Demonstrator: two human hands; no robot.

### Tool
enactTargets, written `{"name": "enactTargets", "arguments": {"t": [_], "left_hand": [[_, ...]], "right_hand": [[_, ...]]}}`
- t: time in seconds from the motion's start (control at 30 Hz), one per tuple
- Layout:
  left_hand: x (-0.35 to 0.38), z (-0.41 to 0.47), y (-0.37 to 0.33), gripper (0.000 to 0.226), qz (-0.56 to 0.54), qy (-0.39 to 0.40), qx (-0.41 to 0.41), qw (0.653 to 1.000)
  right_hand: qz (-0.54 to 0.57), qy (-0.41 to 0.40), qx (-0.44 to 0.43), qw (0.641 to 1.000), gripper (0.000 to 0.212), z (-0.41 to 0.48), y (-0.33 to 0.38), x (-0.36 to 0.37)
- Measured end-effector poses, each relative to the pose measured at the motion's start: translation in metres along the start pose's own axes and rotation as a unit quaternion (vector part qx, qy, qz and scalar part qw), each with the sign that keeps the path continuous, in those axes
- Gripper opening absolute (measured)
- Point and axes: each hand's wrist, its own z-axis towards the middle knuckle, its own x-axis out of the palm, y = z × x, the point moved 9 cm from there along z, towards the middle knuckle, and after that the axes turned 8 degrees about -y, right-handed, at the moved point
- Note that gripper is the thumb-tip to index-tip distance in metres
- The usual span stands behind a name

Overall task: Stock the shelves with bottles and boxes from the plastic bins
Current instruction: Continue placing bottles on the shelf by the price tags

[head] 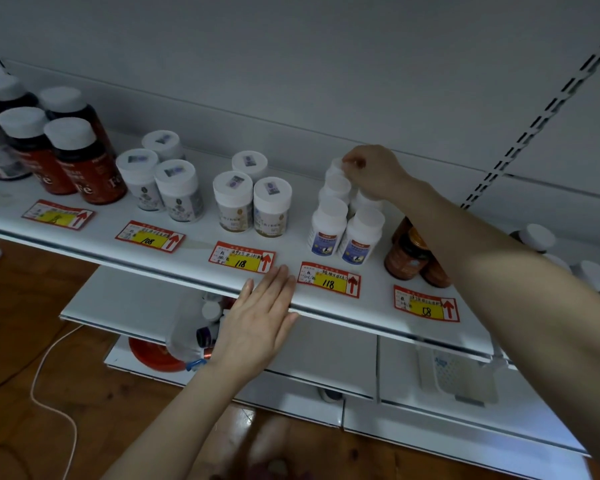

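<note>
A white shelf point(194, 251) carries bottles from its left end to its right. Five red-and-yellow price tags point(241, 259) lie along its front edge. At the left end stand dark red bottles point(84, 168) with white caps, four plainly seen and more cut off by the frame. Next come sticker-capped white bottles point(177, 192), six in two groups of three. Toward the right end sit amber jars point(406, 254), at least two, partly hidden by the right forearm crossing above them. Beyond the arm, more white-capped bottles point(537, 237) show only as a blur. Underneath, a lower shelf point(125, 299) holds a red lid point(149, 351) beside some blurred clutter, and a white cable point(45, 372) trails over the wooden floor point(14, 306).

The left hand point(260, 320) lies flat and released, fingers straight and together. Its fingertips rest on the shelf's front edge between the two tags marked 118, and it holds nothing. The right hand point(371, 171) reaches toward the back edge with its fingers curled. Thumb and forefinger pinch the cap of the rear bottle point(335, 168), which stands at the back of the blue-labelled white bottles point(329, 226). Five of these show, two of them in front.
</note>
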Motion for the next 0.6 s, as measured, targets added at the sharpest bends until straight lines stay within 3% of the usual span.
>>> {"name": "enactTargets", "arguments": {"t": [0.23,0.47,0.6], "left_hand": [[-0.030,-0.014,-0.016,0.059,-0.047,-0.024,0.052,0.997],[-0.046,-0.060,0.008,0.054,-0.056,0.027,0.104,0.993],[-0.045,-0.105,0.049,0.057,-0.049,0.082,0.094,0.991]], "right_hand": [[0.023,-0.085,-0.024,0.996,0.026,-0.017,0.030,-0.023],[0.039,-0.139,-0.042,0.989,0.027,-0.085,0.104,-0.025],[0.064,-0.162,-0.045,0.984,0.027,-0.135,0.149,-0.001]]}}
